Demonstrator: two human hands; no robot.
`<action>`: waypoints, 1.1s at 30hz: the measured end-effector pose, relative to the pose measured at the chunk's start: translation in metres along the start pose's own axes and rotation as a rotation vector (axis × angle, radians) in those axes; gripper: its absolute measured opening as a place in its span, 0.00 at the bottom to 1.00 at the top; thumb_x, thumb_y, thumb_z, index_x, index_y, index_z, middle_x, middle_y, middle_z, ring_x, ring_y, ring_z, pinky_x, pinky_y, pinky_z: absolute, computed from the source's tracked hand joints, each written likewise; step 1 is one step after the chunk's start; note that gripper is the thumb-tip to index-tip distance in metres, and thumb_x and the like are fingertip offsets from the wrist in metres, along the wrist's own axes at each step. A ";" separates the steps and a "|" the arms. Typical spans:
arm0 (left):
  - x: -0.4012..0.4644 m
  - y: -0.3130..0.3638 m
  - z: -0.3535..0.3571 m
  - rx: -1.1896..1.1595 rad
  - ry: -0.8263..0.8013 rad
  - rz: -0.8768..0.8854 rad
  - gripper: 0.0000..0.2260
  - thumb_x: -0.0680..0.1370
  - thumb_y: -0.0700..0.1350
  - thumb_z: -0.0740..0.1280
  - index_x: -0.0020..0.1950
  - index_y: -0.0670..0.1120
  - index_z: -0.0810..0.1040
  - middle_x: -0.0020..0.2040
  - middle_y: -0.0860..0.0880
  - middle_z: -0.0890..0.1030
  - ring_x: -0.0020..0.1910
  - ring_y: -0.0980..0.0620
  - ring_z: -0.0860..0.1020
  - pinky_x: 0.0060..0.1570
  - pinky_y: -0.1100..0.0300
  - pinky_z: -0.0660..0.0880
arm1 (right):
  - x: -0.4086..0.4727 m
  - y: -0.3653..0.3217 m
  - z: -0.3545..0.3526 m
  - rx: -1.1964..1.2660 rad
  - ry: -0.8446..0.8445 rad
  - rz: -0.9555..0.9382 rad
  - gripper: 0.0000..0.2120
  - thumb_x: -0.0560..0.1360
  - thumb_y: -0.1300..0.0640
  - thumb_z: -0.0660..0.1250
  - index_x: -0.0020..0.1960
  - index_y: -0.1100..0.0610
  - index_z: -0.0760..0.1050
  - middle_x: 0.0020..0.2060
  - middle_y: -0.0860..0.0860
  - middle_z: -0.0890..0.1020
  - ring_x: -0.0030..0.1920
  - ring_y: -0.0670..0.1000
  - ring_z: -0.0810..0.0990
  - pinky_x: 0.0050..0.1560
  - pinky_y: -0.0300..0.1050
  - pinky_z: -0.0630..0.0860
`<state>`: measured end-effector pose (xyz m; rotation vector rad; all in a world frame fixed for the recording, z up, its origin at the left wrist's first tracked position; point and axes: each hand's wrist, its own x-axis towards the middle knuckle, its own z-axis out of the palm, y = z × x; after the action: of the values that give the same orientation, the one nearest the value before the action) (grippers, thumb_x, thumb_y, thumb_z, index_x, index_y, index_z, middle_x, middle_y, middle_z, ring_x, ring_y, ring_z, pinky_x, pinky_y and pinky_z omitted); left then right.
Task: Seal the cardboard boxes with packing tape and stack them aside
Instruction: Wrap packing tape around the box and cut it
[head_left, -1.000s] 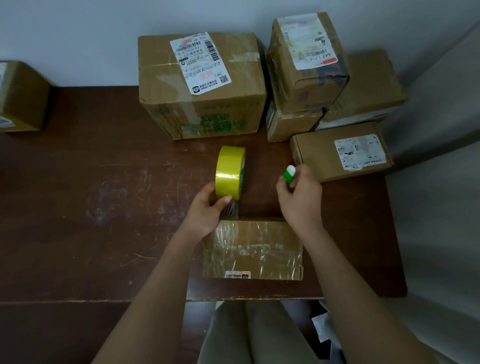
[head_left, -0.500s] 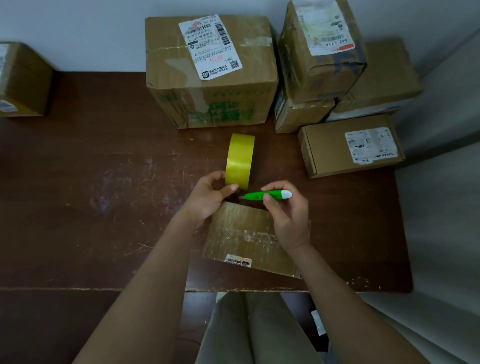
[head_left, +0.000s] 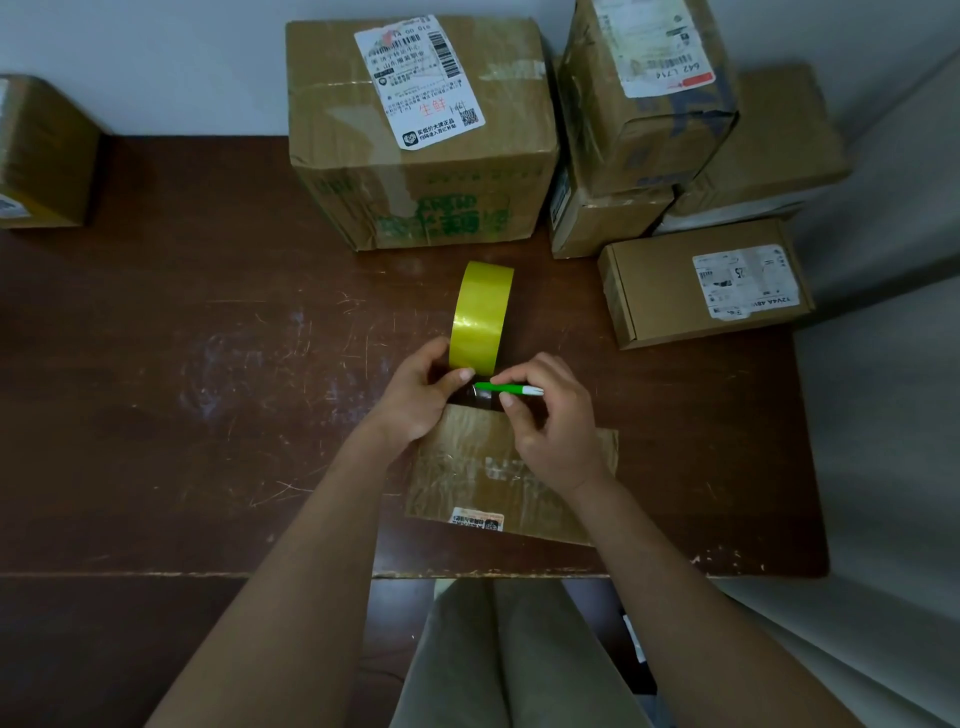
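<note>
A flat, tape-covered cardboard box (head_left: 467, 478) lies near the table's front edge. Just beyond it a yellow roll of packing tape (head_left: 482, 317) stands on its edge, with a short strip running from the roll down to the box. My left hand (head_left: 418, 395) grips the roll at its lower left. My right hand (head_left: 550, 426) pinches a green and white cutter (head_left: 506, 388), held level with its tip at the strip between roll and box. Part of the box top is hidden under both hands.
On the brown table (head_left: 208, 395), a large labelled box (head_left: 421, 135) stands at the back. Several smaller boxes (head_left: 649, 98) are stacked at the back right, with a flat one (head_left: 701, 286) in front. Another box (head_left: 41, 156) sits far left. The table edge runs close to my lap.
My right hand swung the cutter from upright at the right down to level and brought its tip to the tape strip. The box has turned slightly. My left hand kept hold of the roll.
</note>
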<state>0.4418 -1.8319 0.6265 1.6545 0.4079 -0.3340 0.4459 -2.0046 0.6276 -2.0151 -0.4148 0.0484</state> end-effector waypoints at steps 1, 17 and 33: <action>0.000 0.000 0.000 0.003 -0.001 0.005 0.13 0.81 0.35 0.64 0.54 0.54 0.76 0.45 0.54 0.81 0.43 0.66 0.79 0.45 0.68 0.75 | 0.000 0.000 0.001 -0.012 -0.001 0.006 0.06 0.71 0.66 0.67 0.46 0.60 0.80 0.42 0.52 0.79 0.46 0.51 0.76 0.48 0.40 0.71; -0.001 0.001 0.002 -0.069 0.004 -0.096 0.08 0.81 0.37 0.64 0.55 0.49 0.78 0.43 0.46 0.83 0.42 0.53 0.80 0.44 0.54 0.78 | 0.026 -0.002 -0.001 -0.130 0.225 0.615 0.06 0.75 0.61 0.68 0.44 0.61 0.72 0.40 0.56 0.76 0.41 0.54 0.75 0.39 0.43 0.66; 0.000 0.009 0.007 -0.107 0.030 -0.145 0.11 0.79 0.33 0.66 0.52 0.49 0.77 0.42 0.48 0.83 0.42 0.55 0.82 0.46 0.57 0.80 | 0.051 -0.021 0.006 0.213 -0.073 0.730 0.13 0.74 0.42 0.57 0.40 0.47 0.75 0.50 0.54 0.79 0.51 0.56 0.80 0.58 0.62 0.76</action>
<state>0.4460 -1.8398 0.6334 1.5301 0.5612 -0.3891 0.4867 -1.9746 0.6504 -1.8579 0.2892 0.5923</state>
